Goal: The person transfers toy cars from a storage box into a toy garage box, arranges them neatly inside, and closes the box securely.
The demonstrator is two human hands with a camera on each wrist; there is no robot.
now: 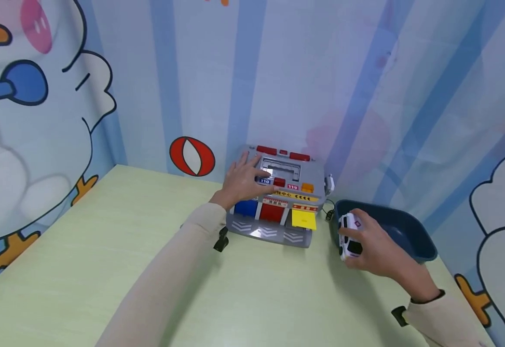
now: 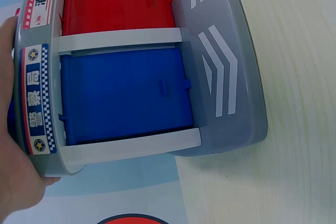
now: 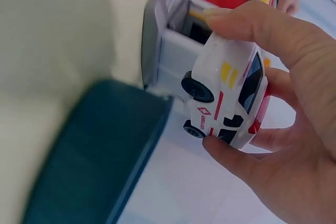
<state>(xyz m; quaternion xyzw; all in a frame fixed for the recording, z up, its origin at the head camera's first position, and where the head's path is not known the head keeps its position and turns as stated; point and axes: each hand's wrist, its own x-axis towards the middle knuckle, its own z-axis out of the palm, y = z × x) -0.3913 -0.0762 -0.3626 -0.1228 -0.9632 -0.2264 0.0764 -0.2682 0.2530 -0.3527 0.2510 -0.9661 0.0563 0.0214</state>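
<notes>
A grey toy rescue station (image 1: 269,231) stands against the backdrop in the head view. Its blue door (image 2: 126,95) and red door (image 2: 118,6) are closed, while the yellow door (image 1: 303,220) is swung up and sticks out. My left hand (image 1: 241,180) rests on the station's roof at its left side, fingers spread near the roof buttons. Between the thumb and fingers of my right hand (image 1: 378,246) is a white toy car (image 3: 226,93) with red stripes and yellow marks. It is held in the air, to the right of the station.
A dark blue-green bin (image 1: 408,229) sits at the right, just behind my right hand. Close to the station's right side lies a thin dark cord (image 1: 329,212). A cartoon-printed curtain (image 1: 200,86) borders the pale table (image 1: 252,294) at the back and sides.
</notes>
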